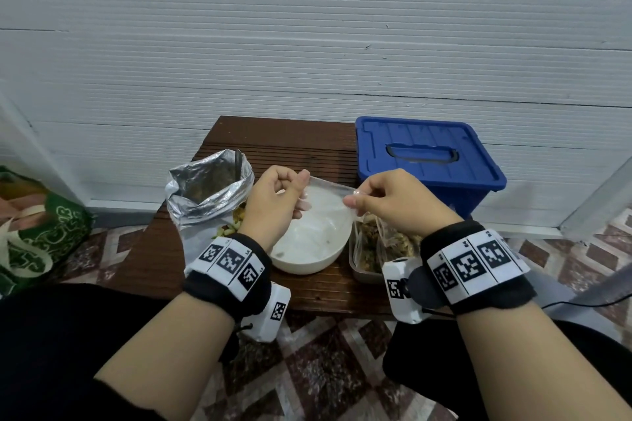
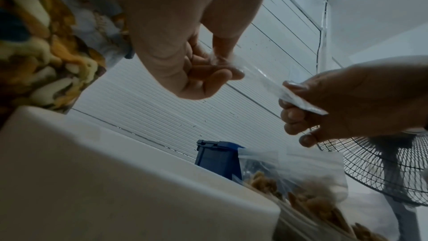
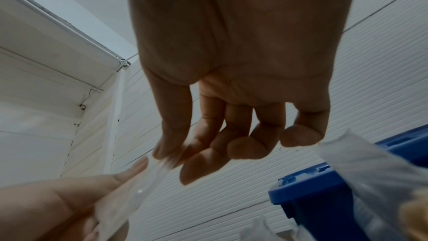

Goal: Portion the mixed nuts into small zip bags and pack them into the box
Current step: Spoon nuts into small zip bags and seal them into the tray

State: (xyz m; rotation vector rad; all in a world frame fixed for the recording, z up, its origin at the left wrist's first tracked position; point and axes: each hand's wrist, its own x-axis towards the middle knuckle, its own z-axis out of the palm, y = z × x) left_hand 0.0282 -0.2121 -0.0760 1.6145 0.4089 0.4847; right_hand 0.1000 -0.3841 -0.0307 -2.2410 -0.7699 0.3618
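Note:
A small clear zip bag is stretched between both hands above a white bowl. My left hand pinches its left top edge, and my right hand pinches the right edge. The left wrist view shows the same bag held taut between the left hand and the right hand; the right wrist view shows the right hand pinching the plastic. The bag looks empty. A silver foil pouch of mixed nuts stands open at the left. The blue box sits lidded at the back right.
A metal tray holding filled zip bags sits right of the bowl on the small dark wooden table. A green bag lies on the floor at left. A standing fan is at the right.

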